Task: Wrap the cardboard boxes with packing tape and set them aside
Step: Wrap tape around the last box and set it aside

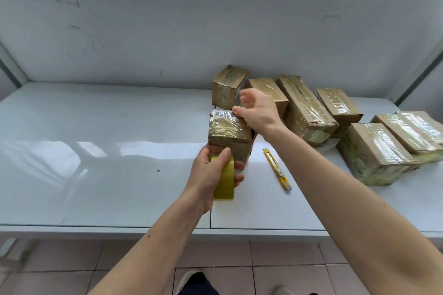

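The box (230,136) being wrapped stands on the white table (96,151), just in front of the person, with shiny tape already across its top. The left hand (211,175) grips the yellow tape roll (225,179) against the box's near face, fingers curled round the roll and thumb over its top. The right hand (257,112) rests at the box's far top edge, fingers loosely bent and apart; whether they pinch the tape end or only press it I cannot quite tell from here.

This looks like mid-wrap: a band is being drawn down the near side. Next, I'd judge, the roll must be pulled under or round while the right hand keeps the box from tipping, then the tape cut.

A yellow knife (278,170) lies just right of the box. Six taped boxes (306,110) sit behind and to the right.
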`<state>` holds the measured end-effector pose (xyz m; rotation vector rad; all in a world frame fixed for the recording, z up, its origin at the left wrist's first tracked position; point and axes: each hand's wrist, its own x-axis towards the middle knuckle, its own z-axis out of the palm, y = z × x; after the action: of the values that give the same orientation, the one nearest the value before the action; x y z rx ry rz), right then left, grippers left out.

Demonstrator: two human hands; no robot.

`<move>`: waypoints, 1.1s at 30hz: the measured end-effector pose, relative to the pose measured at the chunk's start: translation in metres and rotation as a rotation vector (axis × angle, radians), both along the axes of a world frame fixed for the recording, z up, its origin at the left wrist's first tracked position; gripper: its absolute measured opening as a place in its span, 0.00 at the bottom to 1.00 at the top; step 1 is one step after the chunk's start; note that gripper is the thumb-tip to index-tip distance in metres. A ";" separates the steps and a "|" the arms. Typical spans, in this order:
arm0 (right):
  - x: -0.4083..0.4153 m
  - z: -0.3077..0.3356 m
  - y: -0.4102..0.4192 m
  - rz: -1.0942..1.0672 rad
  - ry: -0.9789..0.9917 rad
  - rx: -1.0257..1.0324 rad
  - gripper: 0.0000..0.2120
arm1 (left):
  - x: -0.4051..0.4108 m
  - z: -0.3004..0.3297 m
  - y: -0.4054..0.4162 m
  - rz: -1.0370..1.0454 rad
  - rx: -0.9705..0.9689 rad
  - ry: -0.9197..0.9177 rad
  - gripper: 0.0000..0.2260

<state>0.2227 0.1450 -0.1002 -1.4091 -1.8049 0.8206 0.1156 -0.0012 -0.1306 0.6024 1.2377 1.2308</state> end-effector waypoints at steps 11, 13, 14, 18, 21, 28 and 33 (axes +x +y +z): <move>-0.037 -0.011 -0.015 0.167 -0.783 0.122 0.30 | -0.014 -0.010 0.004 -0.176 -0.041 0.029 0.13; -0.039 -0.012 -0.015 0.164 -0.796 0.117 0.29 | -0.016 -0.013 0.001 -0.193 -0.083 0.010 0.12; -0.039 -0.012 -0.015 0.154 -0.803 0.111 0.29 | -0.015 -0.013 0.003 -0.197 -0.077 0.010 0.11; -0.035 0.002 -0.010 0.261 -0.600 0.014 0.28 | -0.011 -0.013 0.001 -0.164 -0.012 -0.009 0.13; -0.012 0.021 -0.012 0.240 -0.011 -0.015 0.20 | -0.010 -0.013 -0.002 -0.151 0.001 -0.027 0.14; 0.079 -0.026 -0.034 -0.215 -0.173 -0.070 0.03 | -0.008 -0.016 0.001 -0.116 -0.012 0.006 0.14; 0.090 -0.076 -0.048 -0.267 -0.489 -0.317 0.11 | -0.005 -0.013 0.001 -0.111 -0.005 0.016 0.13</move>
<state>0.3132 0.0969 -0.1764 -2.1546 -1.8217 0.6801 0.1106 -0.0006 -0.1438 0.6698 1.2049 1.1322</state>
